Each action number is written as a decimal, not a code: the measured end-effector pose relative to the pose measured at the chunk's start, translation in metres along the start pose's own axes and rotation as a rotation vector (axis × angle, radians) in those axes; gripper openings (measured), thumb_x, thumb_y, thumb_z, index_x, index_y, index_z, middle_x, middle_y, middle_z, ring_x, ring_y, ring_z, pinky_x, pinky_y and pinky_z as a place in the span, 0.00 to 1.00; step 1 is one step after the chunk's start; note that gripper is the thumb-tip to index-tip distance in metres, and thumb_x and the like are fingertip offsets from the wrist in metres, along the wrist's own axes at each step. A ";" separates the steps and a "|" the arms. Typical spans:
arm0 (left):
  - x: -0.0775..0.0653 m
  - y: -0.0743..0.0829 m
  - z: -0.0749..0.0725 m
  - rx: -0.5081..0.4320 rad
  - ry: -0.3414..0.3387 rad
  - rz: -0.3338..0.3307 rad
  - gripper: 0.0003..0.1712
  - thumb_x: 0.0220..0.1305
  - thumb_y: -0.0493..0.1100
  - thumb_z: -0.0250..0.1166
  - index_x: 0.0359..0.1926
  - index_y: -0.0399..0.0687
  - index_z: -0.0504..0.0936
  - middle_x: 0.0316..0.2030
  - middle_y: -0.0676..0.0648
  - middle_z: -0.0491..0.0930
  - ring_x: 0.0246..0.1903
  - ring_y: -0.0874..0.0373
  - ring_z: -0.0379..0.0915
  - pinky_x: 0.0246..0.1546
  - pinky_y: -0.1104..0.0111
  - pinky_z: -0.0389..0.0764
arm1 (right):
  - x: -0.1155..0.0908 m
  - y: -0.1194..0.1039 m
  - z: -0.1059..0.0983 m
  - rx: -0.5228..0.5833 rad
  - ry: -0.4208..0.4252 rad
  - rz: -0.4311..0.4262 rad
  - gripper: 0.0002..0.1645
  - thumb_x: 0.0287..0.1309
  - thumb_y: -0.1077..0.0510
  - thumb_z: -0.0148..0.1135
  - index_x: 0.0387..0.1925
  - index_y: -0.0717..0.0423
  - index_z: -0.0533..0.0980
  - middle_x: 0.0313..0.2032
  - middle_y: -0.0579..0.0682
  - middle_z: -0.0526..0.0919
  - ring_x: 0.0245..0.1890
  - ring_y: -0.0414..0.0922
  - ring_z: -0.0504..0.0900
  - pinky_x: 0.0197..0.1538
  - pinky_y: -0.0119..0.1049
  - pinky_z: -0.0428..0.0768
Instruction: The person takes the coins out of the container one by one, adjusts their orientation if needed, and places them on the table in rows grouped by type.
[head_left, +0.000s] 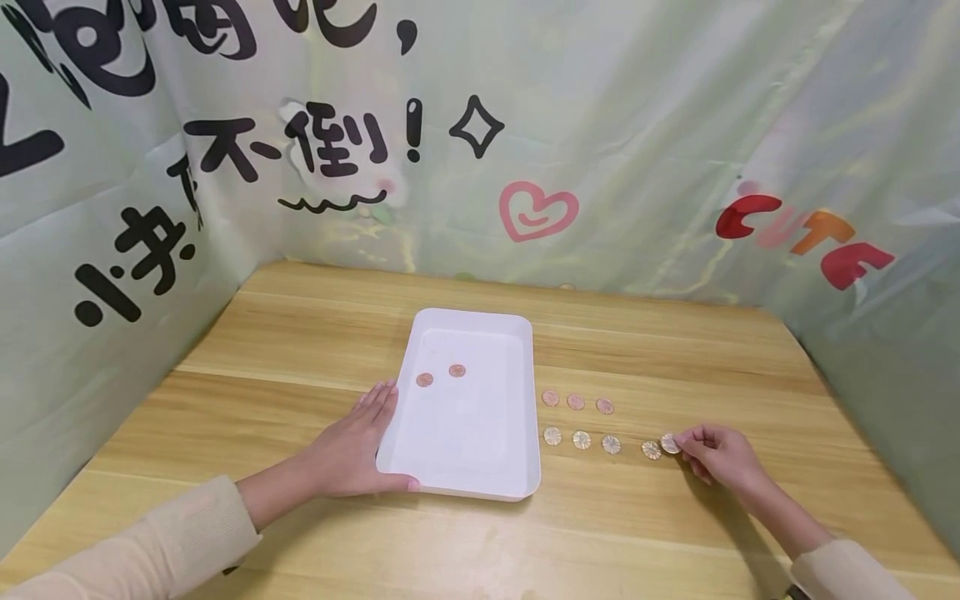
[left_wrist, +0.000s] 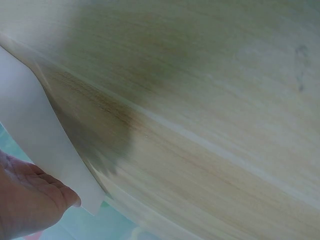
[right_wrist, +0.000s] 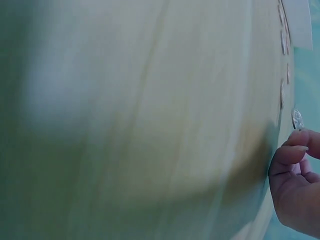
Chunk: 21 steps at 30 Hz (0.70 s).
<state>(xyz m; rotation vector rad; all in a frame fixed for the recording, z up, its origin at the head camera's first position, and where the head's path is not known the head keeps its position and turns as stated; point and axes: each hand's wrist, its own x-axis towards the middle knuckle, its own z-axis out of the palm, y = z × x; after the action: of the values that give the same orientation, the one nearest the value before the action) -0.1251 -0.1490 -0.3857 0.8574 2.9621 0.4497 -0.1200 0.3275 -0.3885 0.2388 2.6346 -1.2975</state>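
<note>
A white rectangular tray (head_left: 480, 433) lies on the table with two copper-coloured coins (head_left: 457, 371) in its far left part. Straight fingers of my left hand (head_left: 352, 454) lie along the tray's left side, its thumb at the near edge. Out to the right, my right hand (head_left: 720, 457) pinches a silver-coloured coin (head_left: 670, 443) between thumb and index finger. In the right wrist view this coin (right_wrist: 297, 119) is tilted, just above the table surface. Close beside it in the head view lies another silver-coloured coin (head_left: 651, 450).
Three copper-coloured coins (head_left: 576, 402) form a short row right of the tray. Nearer, three silver-coloured coins (head_left: 581, 440) make a second row. A printed cloth (head_left: 637, 150) hangs behind the wooden table (head_left: 315, 325) and along both sides.
</note>
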 end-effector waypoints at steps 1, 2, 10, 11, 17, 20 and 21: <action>0.000 0.000 0.000 0.002 0.001 0.001 0.70 0.42 0.80 0.57 0.66 0.24 0.52 0.69 0.29 0.48 0.70 0.38 0.45 0.69 0.52 0.55 | -0.001 0.001 -0.001 -0.008 -0.004 0.006 0.13 0.65 0.59 0.51 0.30 0.67 0.72 0.18 0.43 0.72 0.15 0.34 0.67 0.19 0.28 0.70; 0.000 0.000 0.000 0.001 0.001 0.002 0.70 0.42 0.80 0.57 0.66 0.24 0.52 0.69 0.29 0.48 0.70 0.38 0.45 0.69 0.52 0.55 | -0.001 0.002 -0.002 -0.013 -0.008 0.013 0.13 0.65 0.59 0.51 0.30 0.67 0.72 0.18 0.43 0.72 0.15 0.34 0.67 0.19 0.28 0.70; 0.000 0.001 -0.001 -0.005 -0.002 -0.001 0.70 0.43 0.79 0.57 0.67 0.24 0.52 0.69 0.29 0.48 0.70 0.38 0.44 0.69 0.52 0.55 | -0.004 0.008 -0.013 -0.052 -0.038 0.035 0.13 0.64 0.60 0.51 0.31 0.68 0.74 0.19 0.43 0.74 0.15 0.34 0.68 0.18 0.28 0.71; 0.000 0.001 -0.001 -0.007 -0.002 -0.002 0.70 0.43 0.79 0.57 0.67 0.24 0.52 0.69 0.29 0.48 0.70 0.38 0.44 0.69 0.52 0.54 | -0.003 0.009 -0.014 -0.063 -0.041 0.035 0.13 0.64 0.60 0.51 0.31 0.68 0.74 0.19 0.43 0.74 0.15 0.34 0.68 0.18 0.27 0.71; -0.001 0.002 -0.001 -0.010 -0.004 -0.005 0.69 0.43 0.78 0.58 0.67 0.24 0.51 0.69 0.29 0.48 0.70 0.38 0.44 0.69 0.52 0.54 | -0.001 0.012 -0.021 -0.143 -0.032 0.048 0.13 0.62 0.61 0.53 0.26 0.67 0.74 0.16 0.43 0.71 0.14 0.35 0.68 0.16 0.28 0.69; -0.001 0.002 -0.001 -0.011 -0.002 -0.002 0.69 0.43 0.78 0.58 0.66 0.24 0.51 0.69 0.29 0.49 0.69 0.38 0.45 0.68 0.52 0.55 | -0.002 0.011 -0.022 -0.169 -0.023 0.049 0.13 0.61 0.61 0.54 0.24 0.66 0.73 0.15 0.43 0.71 0.13 0.36 0.68 0.15 0.28 0.69; -0.001 0.002 -0.001 -0.012 0.000 0.000 0.69 0.43 0.78 0.57 0.66 0.23 0.52 0.69 0.29 0.49 0.69 0.37 0.45 0.68 0.52 0.55 | -0.002 0.011 -0.021 -0.170 -0.022 0.049 0.13 0.60 0.60 0.55 0.23 0.65 0.73 0.15 0.43 0.71 0.13 0.36 0.68 0.15 0.28 0.69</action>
<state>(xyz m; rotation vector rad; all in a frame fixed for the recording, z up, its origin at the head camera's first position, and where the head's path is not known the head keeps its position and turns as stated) -0.1235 -0.1483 -0.3846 0.8559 2.9569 0.4669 -0.1176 0.3511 -0.3837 0.2587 2.6830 -1.0484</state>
